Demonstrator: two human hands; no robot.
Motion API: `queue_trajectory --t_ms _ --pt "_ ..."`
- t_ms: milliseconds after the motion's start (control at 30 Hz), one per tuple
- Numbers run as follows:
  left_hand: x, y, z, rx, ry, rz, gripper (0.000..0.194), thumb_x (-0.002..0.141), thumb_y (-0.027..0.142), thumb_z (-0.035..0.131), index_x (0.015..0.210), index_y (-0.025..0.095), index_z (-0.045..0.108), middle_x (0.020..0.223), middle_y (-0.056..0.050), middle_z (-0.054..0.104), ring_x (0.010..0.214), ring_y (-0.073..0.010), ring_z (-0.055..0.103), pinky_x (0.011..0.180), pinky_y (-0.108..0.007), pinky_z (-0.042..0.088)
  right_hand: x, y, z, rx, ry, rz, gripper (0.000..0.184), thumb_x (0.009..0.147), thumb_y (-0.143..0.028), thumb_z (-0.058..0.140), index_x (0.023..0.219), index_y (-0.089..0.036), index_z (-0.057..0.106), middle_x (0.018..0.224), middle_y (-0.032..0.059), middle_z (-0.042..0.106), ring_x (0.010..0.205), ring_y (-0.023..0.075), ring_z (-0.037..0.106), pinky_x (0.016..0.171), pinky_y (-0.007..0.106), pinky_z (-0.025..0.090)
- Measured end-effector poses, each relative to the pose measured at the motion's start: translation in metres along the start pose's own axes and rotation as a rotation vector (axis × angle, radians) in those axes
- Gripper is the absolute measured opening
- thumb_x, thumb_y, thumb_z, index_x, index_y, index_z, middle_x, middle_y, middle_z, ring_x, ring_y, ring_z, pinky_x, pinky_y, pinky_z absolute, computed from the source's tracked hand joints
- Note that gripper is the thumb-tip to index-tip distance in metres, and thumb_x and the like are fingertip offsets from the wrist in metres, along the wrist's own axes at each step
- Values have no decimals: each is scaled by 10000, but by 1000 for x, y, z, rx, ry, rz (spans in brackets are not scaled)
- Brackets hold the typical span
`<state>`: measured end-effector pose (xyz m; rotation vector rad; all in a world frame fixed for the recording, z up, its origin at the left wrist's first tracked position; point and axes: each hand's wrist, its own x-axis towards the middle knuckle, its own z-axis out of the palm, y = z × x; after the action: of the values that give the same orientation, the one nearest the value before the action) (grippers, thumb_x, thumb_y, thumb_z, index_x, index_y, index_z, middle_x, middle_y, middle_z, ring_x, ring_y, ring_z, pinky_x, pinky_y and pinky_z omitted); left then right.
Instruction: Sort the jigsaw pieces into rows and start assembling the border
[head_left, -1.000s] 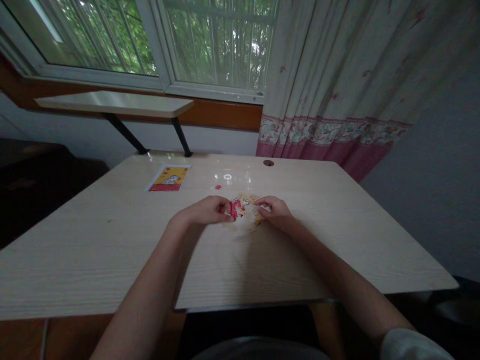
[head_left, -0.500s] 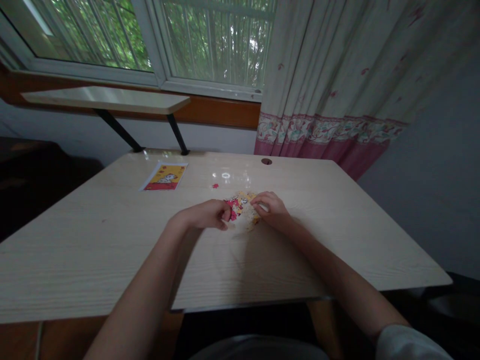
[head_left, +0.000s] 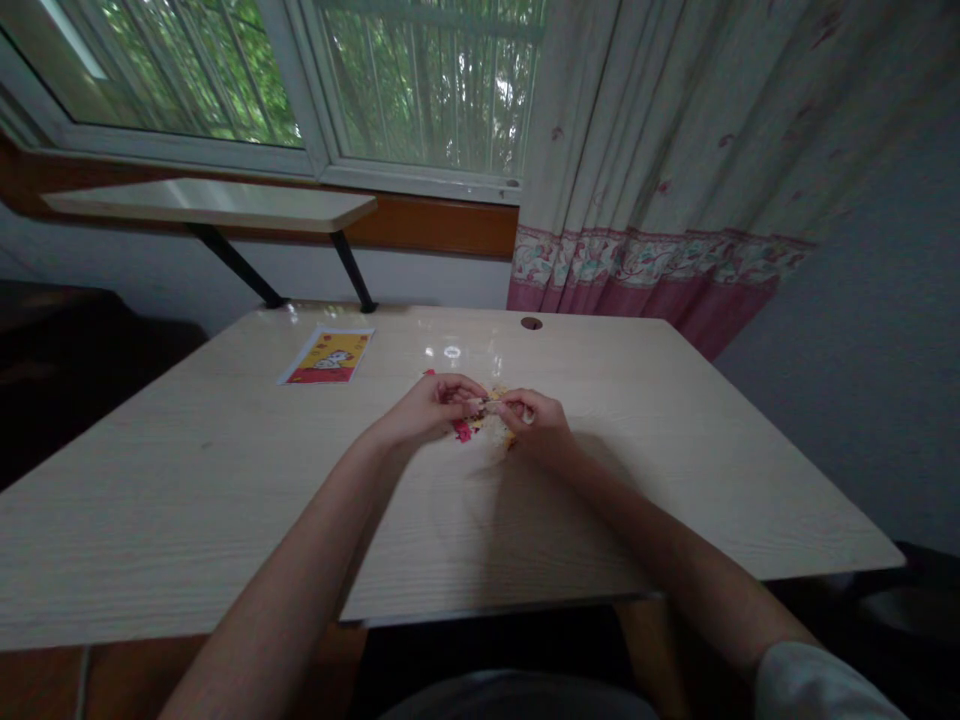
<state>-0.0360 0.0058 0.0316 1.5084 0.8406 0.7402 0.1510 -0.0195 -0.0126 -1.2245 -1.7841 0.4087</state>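
A small heap of jigsaw puzzle pieces [head_left: 463,431] in red, yellow and white lies on the desk, partly covered by my hands. Over it, my left hand [head_left: 442,404] is closed in a pinch, thumb against fingers, its tips turned to the right. Facing it, my right hand [head_left: 536,420] pinches too. Their fingertips nearly meet, with a small pale puzzle piece [head_left: 492,405] between them; its exact outline is too small to make out. A single red piece [head_left: 429,373] sits apart, just beyond my left hand.
At the back left of the desk [head_left: 225,500] lies a yellow and red picture sheet [head_left: 327,358]. A raised shelf [head_left: 217,200] stands on dark legs behind it. A round cable hole [head_left: 532,324] is near the back edge, and a curtain [head_left: 637,255] hangs behind.
My left hand has risen from the left side of the heap and moved right, its fingertips now at those of my right hand. My right hand has barely shifted.
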Motion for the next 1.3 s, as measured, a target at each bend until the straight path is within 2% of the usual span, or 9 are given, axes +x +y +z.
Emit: queue_trajectory --t_ms 133,300,433,567,700,833,1033,1167,1300 --pt "1 1 -5 -18 78 -32 243 623 213 683 835 96 661 739 -81 677 612 -140 593 579 -273 474 2 1 -3 14 12 4 162 766 -319 559 802 -210 673 709 20 644 623 128 553 614 243 453" --pt "-1 -3 -16 209 103 -29 216 638 210 608 811 122 703 733 -71 685 639 -150 588 569 -248 448 6 8 -11 -72 -74 -117 126 778 -281 560 775 -219 670 760 38 659 726 155 575 705 281 459" --pt "-1 -14 -22 649 187 -22 238 664 221 565 842 155 709 816 -89 676 785 -219 590 688 -312 458 7 19 -14 -232 -199 -131 119 773 -284 592 806 -209 679 870 58 654 856 183 566 833 338 427" --pt "1 -28 -23 1107 403 -14 398 725 285 549 1103 183 618 1193 -145 542 1102 -353 452 883 -475 372 5 25 -9 -357 -219 13 405 788 -393 577 1141 -196 584 1190 114 560 1112 245 480 958 412 352" --pt "6 -39 -21 1170 307 -19 365 817 307 450 1132 173 578 1198 -135 540 1130 -309 461 924 -427 363 0 21 -3 -406 -331 103 529 831 -455 495 1278 -172 468 1348 146 432 1256 292 361 1036 479 243" --pt "9 -38 -17 1118 181 97 324 857 309 407 1079 177 603 1110 -106 604 1066 -255 513 915 -382 380 -3 17 -1 -358 -429 -25 467 869 -435 436 1282 -219 454 1362 89 431 1257 270 360 1045 494 216" --pt "8 -37 -22 1302 415 43 372 874 293 380 1187 155 526 1328 -141 447 1223 -303 367 940 -495 335 5 23 -4 -321 -361 -87 441 886 -392 402 1256 -165 480 1254 94 523 1168 207 437 1020 385 301" --pt "10 -43 -29 1305 335 -3 340 894 301 347 1134 192 563 1289 -92 509 1214 -273 385 937 -466 354 18 32 -7 -394 -349 -85 431 906 -326 356 1290 -156 455 1304 105 477 1209 207 392 1031 384 288" --pt "12 -40 -31 1231 218 136 330 891 318 365 955 185 660 1048 -69 656 1024 -233 533 911 -388 385 39 40 -9 -452 -393 -140 399 905 -205 334 1275 -213 484 1310 90 472 1206 199 392 1004 381 313"
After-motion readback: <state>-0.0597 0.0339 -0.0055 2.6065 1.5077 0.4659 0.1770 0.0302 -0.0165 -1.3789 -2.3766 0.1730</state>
